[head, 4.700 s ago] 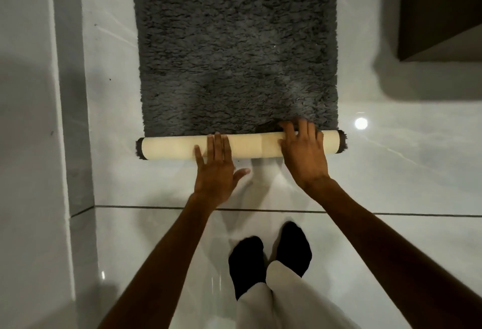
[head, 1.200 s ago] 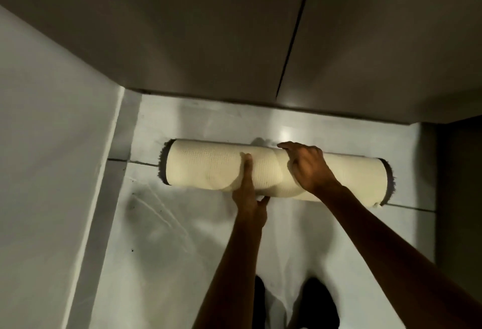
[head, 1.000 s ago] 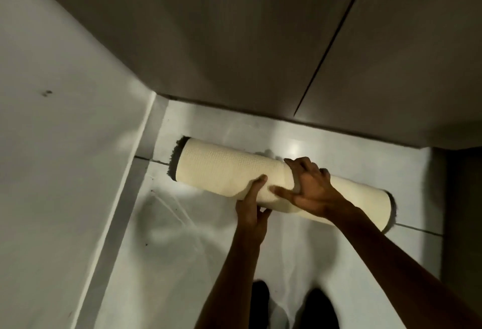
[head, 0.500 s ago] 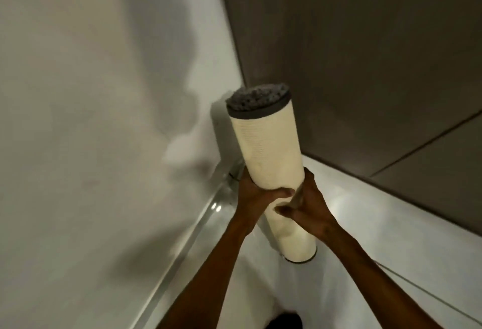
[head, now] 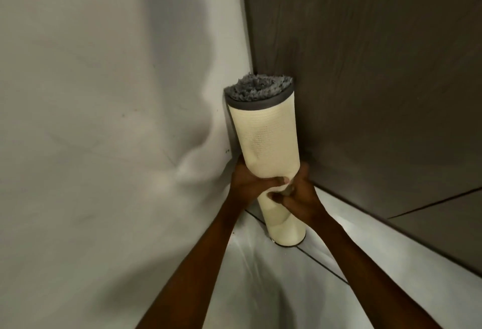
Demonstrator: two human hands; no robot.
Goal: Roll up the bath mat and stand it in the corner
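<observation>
The bath mat [head: 266,135] is rolled into a tight tube, cream backing outward, grey pile showing at its top end. It stands upright on the floor in the corner, its lower end on the pale tile, leaning slightly left at the top. My left hand [head: 246,181] wraps the roll's left side at mid-height. My right hand [head: 300,193] grips the right side at the same height, its fingers pinching the loose outer edge of the backing. The middle of the roll is squeezed in under both hands.
A pale wall [head: 104,120] rises on the left and a dark wood-grain panel [head: 378,68] on the right; they meet just behind the roll. Glossy white floor tile [head: 273,289] with dark grout lines spreads below my forearms.
The roll went from lying on the floor to upright. Since half a second ago it has shifted deeper into the corner, both hands still around its middle.
</observation>
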